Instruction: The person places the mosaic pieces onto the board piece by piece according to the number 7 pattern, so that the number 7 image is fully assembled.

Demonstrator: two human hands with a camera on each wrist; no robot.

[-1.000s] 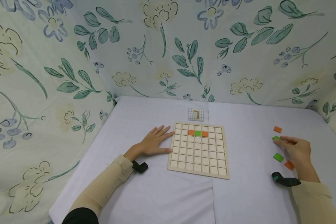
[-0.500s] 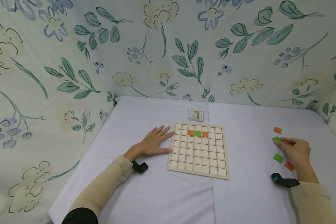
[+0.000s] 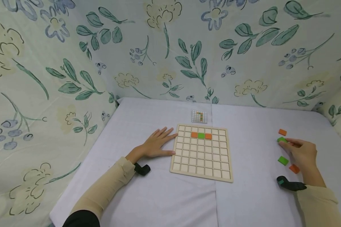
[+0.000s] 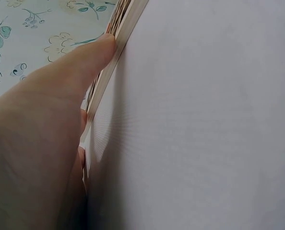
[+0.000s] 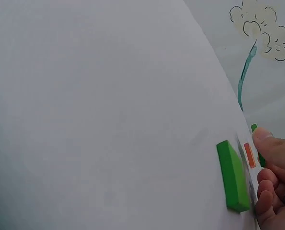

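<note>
A pale wooden grid board (image 3: 201, 177) lies on the table, with two orange tiles (image 3: 194, 135) and a green tile (image 3: 201, 135) between them in one row. Along its left edge my left hand (image 3: 157, 145) rests with fingers spread; the thumb (image 4: 104, 48) touches the board's side in the left wrist view. To the right, my right hand (image 3: 302, 153) pinches a loose green tile (image 3: 282, 139) between thumb and fingers. The thumb hides part of that tile (image 5: 254, 127) in the right wrist view.
Another green tile (image 3: 283, 160) and two orange tiles (image 3: 282, 132) lie near my right hand. A small pattern card (image 3: 199, 116) with a coloured grid lies behind the board. Flowered cloth (image 3: 164, 72) hangs behind the white-covered table (image 3: 173, 201).
The pinched green tile has risen very slightly in the head view, along with my right fingers. My left hand stays on the board's edge.
</note>
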